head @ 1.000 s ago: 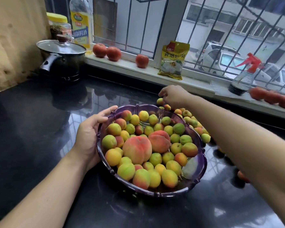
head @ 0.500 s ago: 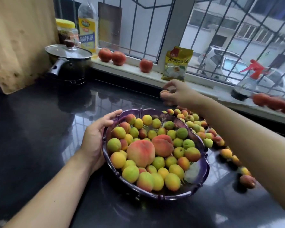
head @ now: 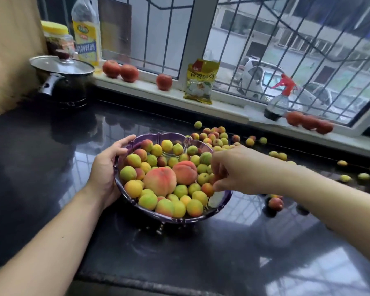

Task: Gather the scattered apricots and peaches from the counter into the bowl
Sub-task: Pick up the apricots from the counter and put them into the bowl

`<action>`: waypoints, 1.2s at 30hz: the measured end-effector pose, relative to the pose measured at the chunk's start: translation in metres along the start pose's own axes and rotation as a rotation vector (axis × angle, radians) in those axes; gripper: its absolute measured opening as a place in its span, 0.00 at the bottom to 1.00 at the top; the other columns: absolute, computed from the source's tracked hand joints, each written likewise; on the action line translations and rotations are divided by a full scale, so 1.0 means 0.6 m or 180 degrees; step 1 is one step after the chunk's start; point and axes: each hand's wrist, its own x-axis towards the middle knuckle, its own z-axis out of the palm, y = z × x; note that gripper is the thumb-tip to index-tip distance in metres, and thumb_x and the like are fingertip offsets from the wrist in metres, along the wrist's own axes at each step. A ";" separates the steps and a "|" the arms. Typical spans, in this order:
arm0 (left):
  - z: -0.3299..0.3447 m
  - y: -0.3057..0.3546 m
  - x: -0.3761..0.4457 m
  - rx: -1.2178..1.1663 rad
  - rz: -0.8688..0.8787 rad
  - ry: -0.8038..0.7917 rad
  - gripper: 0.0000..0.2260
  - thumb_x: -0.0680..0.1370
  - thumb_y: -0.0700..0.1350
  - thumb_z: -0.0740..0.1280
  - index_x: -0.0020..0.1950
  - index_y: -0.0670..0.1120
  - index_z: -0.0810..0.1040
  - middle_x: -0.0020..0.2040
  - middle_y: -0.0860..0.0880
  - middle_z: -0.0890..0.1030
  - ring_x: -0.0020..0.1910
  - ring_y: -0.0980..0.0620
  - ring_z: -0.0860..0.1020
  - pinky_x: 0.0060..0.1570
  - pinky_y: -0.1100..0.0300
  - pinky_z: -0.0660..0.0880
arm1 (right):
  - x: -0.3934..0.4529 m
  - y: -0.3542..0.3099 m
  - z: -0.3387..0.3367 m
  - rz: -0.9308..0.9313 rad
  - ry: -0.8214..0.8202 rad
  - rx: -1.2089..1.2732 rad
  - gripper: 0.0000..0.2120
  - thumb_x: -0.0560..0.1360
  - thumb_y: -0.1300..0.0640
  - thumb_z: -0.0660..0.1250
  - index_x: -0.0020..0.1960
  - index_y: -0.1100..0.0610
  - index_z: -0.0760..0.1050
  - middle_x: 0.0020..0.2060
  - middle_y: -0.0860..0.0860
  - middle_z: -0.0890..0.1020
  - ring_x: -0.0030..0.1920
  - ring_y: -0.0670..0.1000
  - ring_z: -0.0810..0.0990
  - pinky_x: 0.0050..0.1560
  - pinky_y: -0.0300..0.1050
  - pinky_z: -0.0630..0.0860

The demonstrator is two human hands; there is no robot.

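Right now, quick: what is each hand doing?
Left hand: grips the rim of the bowl, thumb over the edge.
Right hand: over the bowl, fingers curled down among the apricots; whether it holds one cannot be told.

Soft grey daylight comes through the barred window (head: 265,50) ahead of me. The black counter (head: 41,167) mirrors its panes in pale glare. Edges bow with wide-angle distortion, and the whole view is slightly smeared, my right hand (head: 233,169) most.
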 end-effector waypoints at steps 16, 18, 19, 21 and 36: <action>-0.001 -0.007 -0.006 0.0048 0.0107 -0.0069 0.21 0.82 0.37 0.56 0.74 0.43 0.76 0.65 0.40 0.84 0.66 0.41 0.82 0.65 0.45 0.79 | -0.021 -0.008 0.045 0.0295 0.0420 0.0618 0.13 0.75 0.42 0.72 0.54 0.48 0.77 0.46 0.44 0.79 0.46 0.45 0.78 0.39 0.36 0.70; 0.000 -0.009 -0.010 0.0193 0.0209 -0.0036 0.22 0.81 0.35 0.56 0.74 0.44 0.76 0.63 0.43 0.85 0.67 0.42 0.81 0.68 0.44 0.76 | -0.043 0.017 0.058 0.0733 0.1470 0.1577 0.06 0.77 0.46 0.71 0.50 0.48 0.79 0.42 0.43 0.80 0.42 0.43 0.79 0.38 0.37 0.72; 0.001 -0.010 -0.012 0.0262 0.0260 -0.0029 0.23 0.81 0.35 0.56 0.74 0.45 0.76 0.61 0.45 0.86 0.66 0.43 0.81 0.67 0.45 0.77 | -0.056 0.031 0.072 0.1020 0.2094 0.1920 0.04 0.78 0.49 0.70 0.47 0.49 0.79 0.40 0.45 0.81 0.39 0.43 0.80 0.37 0.36 0.72; 0.002 -0.012 -0.016 0.0333 0.0337 -0.0058 0.23 0.81 0.35 0.55 0.74 0.47 0.76 0.58 0.47 0.88 0.63 0.45 0.83 0.65 0.47 0.78 | -0.080 0.053 0.120 0.1662 0.2909 0.2164 0.04 0.79 0.56 0.69 0.45 0.53 0.79 0.40 0.49 0.81 0.36 0.42 0.78 0.35 0.27 0.68; 0.005 -0.015 -0.022 0.0323 0.0353 0.0003 0.24 0.81 0.35 0.54 0.73 0.48 0.77 0.62 0.43 0.86 0.58 0.47 0.84 0.71 0.41 0.74 | -0.094 0.101 0.271 0.3234 0.1888 0.1413 0.18 0.80 0.51 0.65 0.67 0.55 0.71 0.59 0.60 0.78 0.58 0.64 0.77 0.52 0.53 0.73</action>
